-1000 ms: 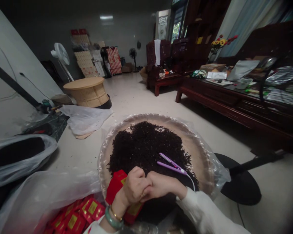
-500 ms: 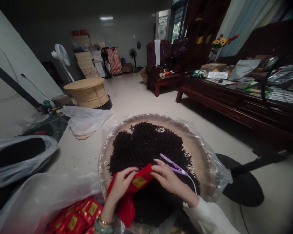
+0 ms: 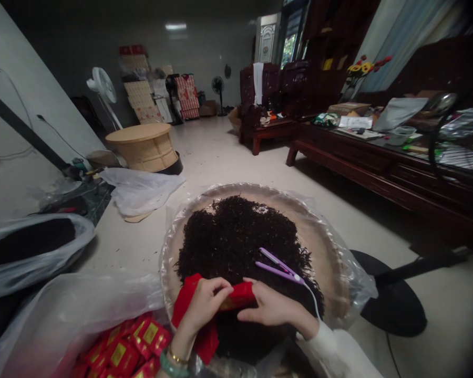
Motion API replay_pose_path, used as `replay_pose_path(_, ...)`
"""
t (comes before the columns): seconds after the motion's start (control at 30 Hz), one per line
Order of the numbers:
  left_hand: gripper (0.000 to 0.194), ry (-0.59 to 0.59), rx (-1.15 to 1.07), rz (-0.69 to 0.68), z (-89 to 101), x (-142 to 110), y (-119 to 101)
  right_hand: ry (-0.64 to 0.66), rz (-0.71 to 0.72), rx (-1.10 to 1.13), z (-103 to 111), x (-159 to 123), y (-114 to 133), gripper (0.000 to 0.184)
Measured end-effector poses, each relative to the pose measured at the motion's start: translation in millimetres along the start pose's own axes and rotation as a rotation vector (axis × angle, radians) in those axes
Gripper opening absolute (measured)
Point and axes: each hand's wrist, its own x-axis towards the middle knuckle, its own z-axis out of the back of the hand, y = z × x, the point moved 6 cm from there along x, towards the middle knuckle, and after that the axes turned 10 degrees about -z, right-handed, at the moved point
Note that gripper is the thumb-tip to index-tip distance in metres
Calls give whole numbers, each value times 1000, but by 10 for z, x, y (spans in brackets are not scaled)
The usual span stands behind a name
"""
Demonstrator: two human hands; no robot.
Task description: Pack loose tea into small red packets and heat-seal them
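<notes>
Both of my hands are on a red packet (image 3: 240, 295) over the near side of a round tray (image 3: 331, 252) lined with clear plastic. My left hand (image 3: 207, 302) pinches its left part, and more red packaging (image 3: 189, 296) lies under and beside that hand. My right hand (image 3: 270, 304) grips the packet's right end, thumb below and fingers above. Dark loose tea leaves (image 3: 240, 231) are heaped in the tray. On the leaves, just beyond my right hand, rests a purple hair straightener (image 3: 281, 270) with its jaws apart and a white cord.
At lower left, a clear plastic bag (image 3: 102, 294) holds several filled red packets (image 3: 124, 357). Farther left stands a lined container of dark material (image 3: 31, 244). A black fan base (image 3: 390, 294) is right of the tray, below a long wooden table (image 3: 339, 152).
The red packet's printed yellow face has turned mostly out of sight. My right hand has moved down slightly, with its thumb now lower and apart from the fingers.
</notes>
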Motion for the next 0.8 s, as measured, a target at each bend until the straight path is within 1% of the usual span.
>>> replay_pose_path(0.07, 22, 19, 31, -19, -43, -9, -18, 66, -1, 35, -54, -4, -17, 30)
replay_pose_path(0.13, 22, 8, 41, -23, -62, -4, -8, 92, 0, 66, -81, 0, -35, 37)
replay_pose_path(0.2, 25, -37, 55, -28, -47, 12, 24, 77, -23, 82, -87, 11, -70, 44)
replay_pose_path(0.27, 33, -80, 89, -42, -15, 28, 67, 63, -43, 130, -94, 21, -104, 50)
replay_pose_path(0.33, 39, -116, 152, -90, 23, 31, 93, 71, -44, 212, -107, 28, -124, 58)
replay_pose_path(0.4, 39, -177, 261, -215, 69, 10, 56, 77, -51, 269, -110, 36, -151, 64)
replay_pose_path(0.47, 33, -231, 417, -408, 73, -50, -47, 54, -87, 267, -89, 50, -200, 67)
replay_pose_path(0.53, 40, -233, 581, -562, 1, -126, -143, 19, -142, 244, -53, 67, -260, 67)
replay_pose_path(0.57, 47, -214, 650, -602, -56, -158, -170, 5, -167, 229, -38, 76, -284, 67)
replay_pose_path(0.6, 52, -197, 706, -616, -114, -183, -182, -5, -191, 211, -26, 85, -302, 68)
replay_pose_path(0.67, 56, -176, 774, -595, -217, -215, -170, -13, -231, 156, -19, 105, -311, 69)
replay_pose_path(0.73, 61, -180, 781, -551, -289, -232, -122, 5, -266, 84, -35, 124, -289, 70)
replay_pose_path(0.8, 64, -207, 741, -522, -323, -237, -60, 29, -294, 32, -54, 143, -251, 72)
